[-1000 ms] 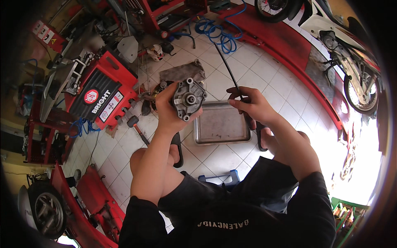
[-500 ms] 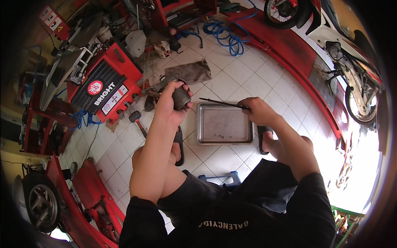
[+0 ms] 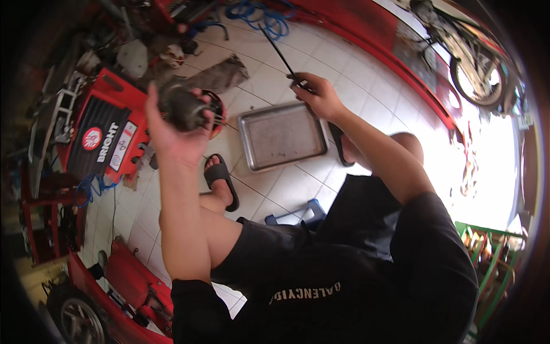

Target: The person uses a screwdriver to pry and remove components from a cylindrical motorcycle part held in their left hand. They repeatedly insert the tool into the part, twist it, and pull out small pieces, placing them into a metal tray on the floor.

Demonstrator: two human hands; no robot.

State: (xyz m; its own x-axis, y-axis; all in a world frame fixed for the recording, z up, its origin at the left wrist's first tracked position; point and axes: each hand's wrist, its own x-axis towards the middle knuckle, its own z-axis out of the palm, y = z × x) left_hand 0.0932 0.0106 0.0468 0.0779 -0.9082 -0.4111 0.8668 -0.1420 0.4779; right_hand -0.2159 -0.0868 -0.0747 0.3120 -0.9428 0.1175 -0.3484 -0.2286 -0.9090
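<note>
My left hand [image 3: 172, 135] grips a dark, rounded metal housing [image 3: 189, 112], blurred by motion, left of the tray. My right hand [image 3: 318, 94] is closed on a long thin black rod [image 3: 275, 46], which points up and away from me above the tray's far edge. Below lies the rectangular metal tray [image 3: 243, 137] on white floor tiles, with small dark bits in it. Behind the housing is a red round object [image 3: 215, 106], partly hidden. A stained grey cloth [image 3: 220, 77] lies beyond it.
A red machine [image 3: 97, 132] is at the left. A red lift platform [image 3: 378, 51] with a motorcycle [image 3: 475, 74] runs along the upper right, near blue hoses [image 3: 252, 20]. A blue frame [image 3: 292, 209] is below me; a wheel [image 3: 74, 315] is at lower left.
The view has turned and shifted. My left hand has moved left with the housing, revealing the red object. My right hand has raised the rod from near horizontal to pointing away from me.
</note>
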